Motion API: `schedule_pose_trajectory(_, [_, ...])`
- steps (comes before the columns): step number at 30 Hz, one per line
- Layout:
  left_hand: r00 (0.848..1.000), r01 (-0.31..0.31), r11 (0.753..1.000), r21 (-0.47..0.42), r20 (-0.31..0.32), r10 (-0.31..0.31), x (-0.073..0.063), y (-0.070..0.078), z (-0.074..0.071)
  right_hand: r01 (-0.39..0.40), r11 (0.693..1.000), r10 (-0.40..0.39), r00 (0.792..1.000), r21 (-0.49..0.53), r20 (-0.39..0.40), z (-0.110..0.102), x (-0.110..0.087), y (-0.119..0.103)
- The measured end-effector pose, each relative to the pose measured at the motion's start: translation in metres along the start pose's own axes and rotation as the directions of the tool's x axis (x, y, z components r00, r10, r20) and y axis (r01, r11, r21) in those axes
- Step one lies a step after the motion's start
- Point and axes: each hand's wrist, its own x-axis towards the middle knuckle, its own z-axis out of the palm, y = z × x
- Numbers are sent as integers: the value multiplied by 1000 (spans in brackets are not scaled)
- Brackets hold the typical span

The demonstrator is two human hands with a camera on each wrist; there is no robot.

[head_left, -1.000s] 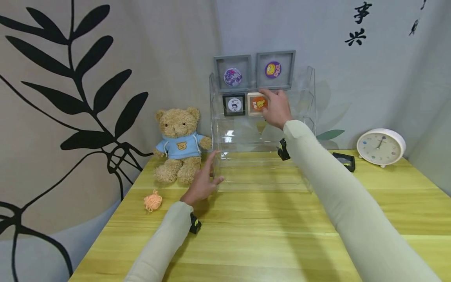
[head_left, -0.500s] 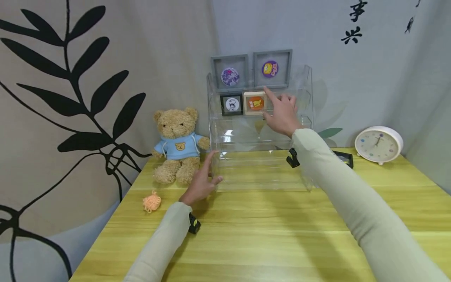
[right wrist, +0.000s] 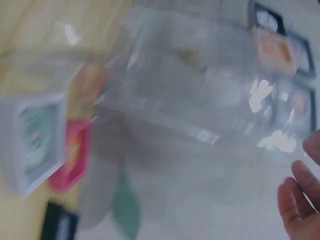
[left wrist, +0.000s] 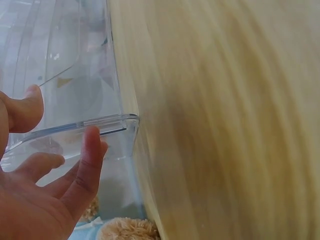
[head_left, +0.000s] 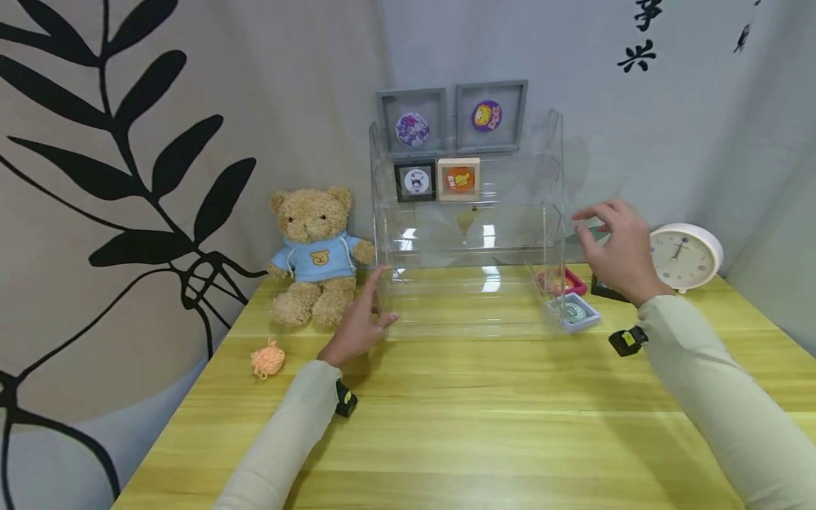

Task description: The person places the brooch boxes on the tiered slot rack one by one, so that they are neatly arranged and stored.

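A clear acrylic tiered shelf (head_left: 423, 230) stands on the table. My left hand (head_left: 355, 329) is at its left side; in the left wrist view, thumb and fingers lie on either side of the panel edge, fingers mostly extended. Two grey frames (head_left: 435, 117) with round badges stand on the top tier. Below them sit a black frame (head_left: 416, 195) and a cream frame (head_left: 458, 195), side by side at the left. My right hand (head_left: 621, 251), holding nothing, hovers right of the shelf with bent fingers. Nearest it are a lilac frame (head_left: 580, 324), a red frame (head_left: 579, 283) and another black frame (head_left: 605, 289).
A teddy bear (head_left: 321, 258) in a blue hoodie sits left of the shelf, with an orange yarn ball (head_left: 268, 359) in front. A white clock (head_left: 685, 256) stands at the right, partly behind my right hand. A curtain (head_left: 306, 106) hangs behind the wooden table (head_left: 472, 411).
My right hand has let go of the cream frame on the second tier and moved right and down, uncovering the lilac and red frames. My left hand stays at the shelf's side.
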Motion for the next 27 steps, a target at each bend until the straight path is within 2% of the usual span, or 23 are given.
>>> schedule_pose_trajectory(3, [1000, 1, 1000, 6, 3, -1, 1, 2, 0, -80, 997, 81, 996, -18, 34, -9, -15, 27])
schedule_pose_trajectory(5, [1000, 4, 1000, 10, 2, -4, 1, 2, 0, -143, 989, 147, 980, -36, 136, -12, -22, 45])
schedule_pose_trajectory(7, [1000, 2, 1000, 7, 2, -2, 0, 2, -1, -193, 979, 204, 942, -65, 267, -13, -27, 63])
schedule_pose_trajectory(11, [1000, -2, 1000, 2, 2, 2, -1, 2, -1, -259, 959, 281, 830, -113, 482, -7, -36, 92])
schedule_pose_trajectory(13, [1000, -2, 1000, 1, 3, 2, -1, 2, 0, -251, 961, 274, 799, -117, 535, -1, -37, 101])
schedule_pose_trajectory(15, [1000, -1, 1000, -3, 2, 1, -2, 1, 0, -219, 967, 254, 778, -131, 575, 7, -34, 107])
schedule_pose_trajectory(18, [1000, 2, 1000, 2, -4, -2, -3, -1, -1, -117, 979, 198, 759, -169, 620, 23, -25, 112])
schedule_pose_trajectory(21, [1000, 10, 1000, 8, -11, -10, -4, -2, -1, -15, 976, 157, 742, -218, 652, 38, -14, 111])
schedule_pose_trajectory(24, [1000, 8, 1000, 0, -6, -8, -4, -1, -2, 12, 959, 190, 711, -282, 677, 48, -6, 110])
schedule_pose_trajectory(27, [1000, -7, 1000, -7, -1, 7, -2, 1, -1, -42, 937, 284, 668, -346, 688, 51, -2, 111])
